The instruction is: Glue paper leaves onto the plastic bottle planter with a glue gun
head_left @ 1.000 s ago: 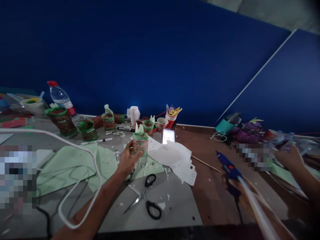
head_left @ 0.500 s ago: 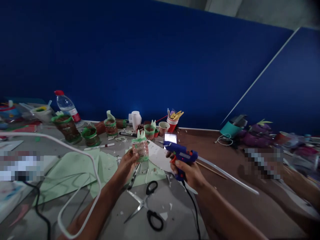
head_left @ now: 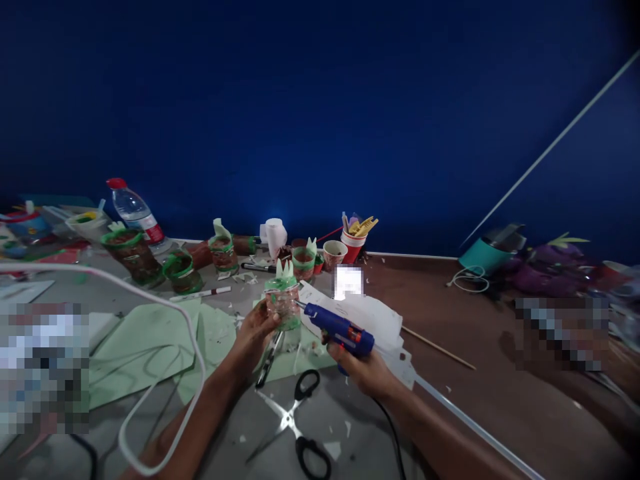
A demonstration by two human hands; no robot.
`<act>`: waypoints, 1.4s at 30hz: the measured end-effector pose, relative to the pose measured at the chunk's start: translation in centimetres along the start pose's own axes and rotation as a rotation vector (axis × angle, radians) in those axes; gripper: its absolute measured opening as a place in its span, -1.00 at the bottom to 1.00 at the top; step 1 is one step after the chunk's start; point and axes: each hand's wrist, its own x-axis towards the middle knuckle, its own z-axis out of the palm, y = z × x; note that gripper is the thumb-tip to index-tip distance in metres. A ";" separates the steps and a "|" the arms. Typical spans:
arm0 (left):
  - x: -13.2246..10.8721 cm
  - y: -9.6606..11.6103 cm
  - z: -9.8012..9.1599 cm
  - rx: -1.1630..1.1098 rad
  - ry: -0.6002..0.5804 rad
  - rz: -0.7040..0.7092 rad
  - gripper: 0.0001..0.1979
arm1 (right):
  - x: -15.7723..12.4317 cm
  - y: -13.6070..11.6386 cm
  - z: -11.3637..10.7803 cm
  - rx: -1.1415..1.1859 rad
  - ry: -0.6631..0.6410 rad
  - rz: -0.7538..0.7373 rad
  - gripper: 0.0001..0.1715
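Observation:
My left hand is closed round a small clear plastic bottle pot with a green paper rim and pointed green tips, held just above the table. In my right hand is a blue glue gun, gripped by its handle. Its nozzle points left and touches or nearly touches the pot's right side. A long clear glue stick trails from the gun's back toward the lower right, and a black cord hangs below it.
Open black-handled scissors lie below my hands. Light green paper sheets and white paper cover the table. Several finished pots, a water bottle and cups stand at the back. A white cable loops at left.
My right hand brought the glue gun from the right side of the table to the pot, and its nozzle now meets the pot. My left hand kept holding the pot.

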 end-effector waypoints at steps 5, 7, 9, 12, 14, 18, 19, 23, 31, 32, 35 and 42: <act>-0.2 0.5 0.6 0.012 -0.004 -0.022 -0.44 | 0.1 -0.6 0.4 -0.025 0.003 -0.019 -0.77; -0.3 0.7 0.8 0.014 -0.013 -0.023 -0.44 | 0.1 -0.5 0.5 -0.041 0.013 -0.020 -0.79; -0.3 0.8 0.9 0.015 -0.011 -0.023 -0.45 | 0.2 -0.1 0.5 -0.064 0.016 -0.020 -0.79; -0.3 0.8 1.0 0.018 0.000 -0.032 -0.46 | 0.3 0.4 0.5 -0.072 0.032 -0.002 -0.78; -0.3 0.7 1.1 0.018 0.001 -0.031 -0.47 | 0.3 0.7 0.5 -0.065 0.054 0.006 -0.77; -0.3 0.6 1.1 0.015 -0.016 -0.020 -0.50 | 0.3 0.6 0.6 -0.060 0.078 0.038 -0.75; -0.3 0.6 1.0 0.019 -0.021 -0.019 -0.51 | 0.3 0.5 0.6 -0.059 0.072 0.047 -0.75; -0.3 0.4 0.8 0.041 -0.030 -0.022 -0.54 | 0.3 0.3 0.7 -0.077 0.080 0.066 -0.76; -0.3 0.2 0.5 0.037 -0.007 -0.011 -0.52 | 0.3 0.3 0.9 -0.101 0.101 0.146 -0.70; -0.3 0.2 0.5 0.035 -0.010 -0.007 -0.52 | 0.3 0.3 0.9 -0.109 0.110 0.147 -0.69; -0.3 0.2 0.4 0.032 -0.012 -0.009 -0.51 | 0.3 0.3 0.8 -0.127 0.106 0.131 -0.68; -0.3 0.2 0.4 0.015 0.015 -0.001 -0.52 | 0.4 -0.2 0.7 -0.138 0.069 0.025 -0.70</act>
